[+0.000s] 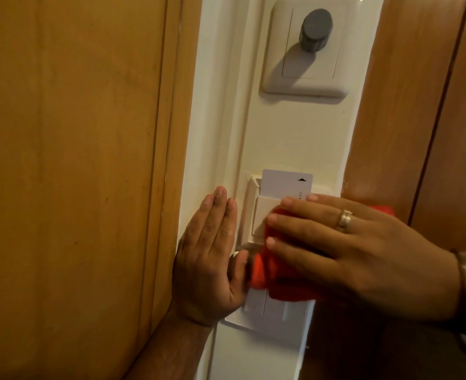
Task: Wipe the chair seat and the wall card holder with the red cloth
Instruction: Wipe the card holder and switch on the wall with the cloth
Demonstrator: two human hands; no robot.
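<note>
The cream wall card holder (pixel 256 212) is fixed to a narrow white wall strip, with a white key card (pixel 284 183) standing in its slot. My right hand (pixel 344 250) presses the red cloth (pixel 264 267) flat against the holder's front and hides most of it. My left hand (pixel 212 250) lies flat on the wall just left of the holder, fingers straight and together, thumb touching the cloth's edge. The chair is out of view.
A white light switch plate (pixel 270 308) sits directly below the holder, partly under the cloth. Higher up is a cream dial plate with a grey knob (pixel 315 30). Wooden panels (pixel 70 174) flank the white strip on both sides.
</note>
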